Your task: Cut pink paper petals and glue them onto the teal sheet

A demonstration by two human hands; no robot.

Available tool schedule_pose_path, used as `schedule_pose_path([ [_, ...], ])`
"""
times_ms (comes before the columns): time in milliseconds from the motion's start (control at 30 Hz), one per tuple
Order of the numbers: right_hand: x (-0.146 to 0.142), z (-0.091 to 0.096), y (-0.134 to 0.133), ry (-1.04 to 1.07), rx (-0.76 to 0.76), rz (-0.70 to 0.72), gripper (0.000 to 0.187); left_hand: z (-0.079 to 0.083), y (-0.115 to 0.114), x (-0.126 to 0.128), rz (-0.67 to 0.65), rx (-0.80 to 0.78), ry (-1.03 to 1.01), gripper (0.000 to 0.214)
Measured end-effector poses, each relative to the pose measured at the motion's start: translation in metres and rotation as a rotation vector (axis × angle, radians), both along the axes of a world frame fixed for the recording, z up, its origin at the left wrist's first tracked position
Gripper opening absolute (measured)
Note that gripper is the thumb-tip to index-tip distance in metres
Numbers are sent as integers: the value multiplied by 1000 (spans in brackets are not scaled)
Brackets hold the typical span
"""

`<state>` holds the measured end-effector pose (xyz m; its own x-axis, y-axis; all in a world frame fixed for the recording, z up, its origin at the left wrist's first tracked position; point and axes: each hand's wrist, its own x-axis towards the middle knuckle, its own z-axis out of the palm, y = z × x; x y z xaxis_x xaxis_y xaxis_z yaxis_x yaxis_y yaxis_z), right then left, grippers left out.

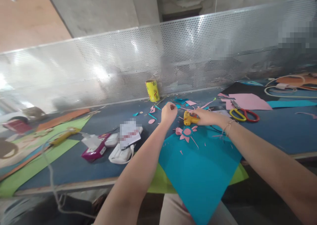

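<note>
My right hand (pixel 201 116) is wrapped round a yellow glue gun (pixel 189 118), just above the far part of a large blue sheet (pixel 200 165). To its left, my left hand (pixel 169 112) is closed with the fingertips pinched; anything between them is too small to make out. Below the glue gun, a pink paper flower (pixel 187 132) with a blue ring round its centre lies on the blue sheet. Small pink and blue scraps (pixel 182 101) are scattered beyond my hands. A green sheet (pixel 160 180) shows under the blue one.
Scissors (pixel 244 114) with yellow and red handles lie at the right by pink paper (pixel 250 101). A yellow roll (pixel 152 90) stands before the perforated metal screen (pixel 119 60). At left are a purple power strip (pixel 95 152), a white pouch (pixel 121 155) and coloured sheets (pixel 47 155).
</note>
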<state>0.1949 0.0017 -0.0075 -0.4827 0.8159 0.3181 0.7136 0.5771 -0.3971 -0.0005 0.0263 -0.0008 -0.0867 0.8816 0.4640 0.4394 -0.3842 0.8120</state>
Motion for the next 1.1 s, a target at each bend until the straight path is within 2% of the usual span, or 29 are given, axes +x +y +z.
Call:
schedule_pose_path([
  [133, 2, 1, 8, -49, 46, -58, 33, 11, -15, 5, -63, 149, 17, 8],
  [233, 2, 1, 12, -35, 59, -57, 28, 22, -36, 16, -310, 231, 66, 6],
  [333, 1, 1, 14, -39, 44, -60, 16, 22, -61, 35, -656, 137, 229, 5],
  [367, 1, 2, 14, -32, 33, -80, 13, 19, -69, 42, -725, 115, 315, 6],
  [467, 0, 7, 13, -4, 28, -191, 9, 5, -83, 61, -693, 158, 639, 9],
  [567, 0, 13, 9, 8, 58, -253, 11, -7, -86, 70, -675, 208, 967, 21],
  [667, -1, 17, 3, 40, 78, -277, 11, -12, -86, 73, -648, 268, 1080, 26],
  [800, -2, 22, -4, 91, 127, -297, 14, -10, -90, 76, -607, 322, 1172, 23],
  [933, -1, 27, -7, 152, 192, -303, 18, -2, -86, 72, -475, 286, 1105, 21],
  [1033, 0, 28, -6, 203, 228, -310, 23, 6, -72, 61, -310, 238, 859, 21],
  [1100, 0, 27, -6, 234, 233, -309, 27, 8, -62, 53, -286, 240, 708, 19],
])
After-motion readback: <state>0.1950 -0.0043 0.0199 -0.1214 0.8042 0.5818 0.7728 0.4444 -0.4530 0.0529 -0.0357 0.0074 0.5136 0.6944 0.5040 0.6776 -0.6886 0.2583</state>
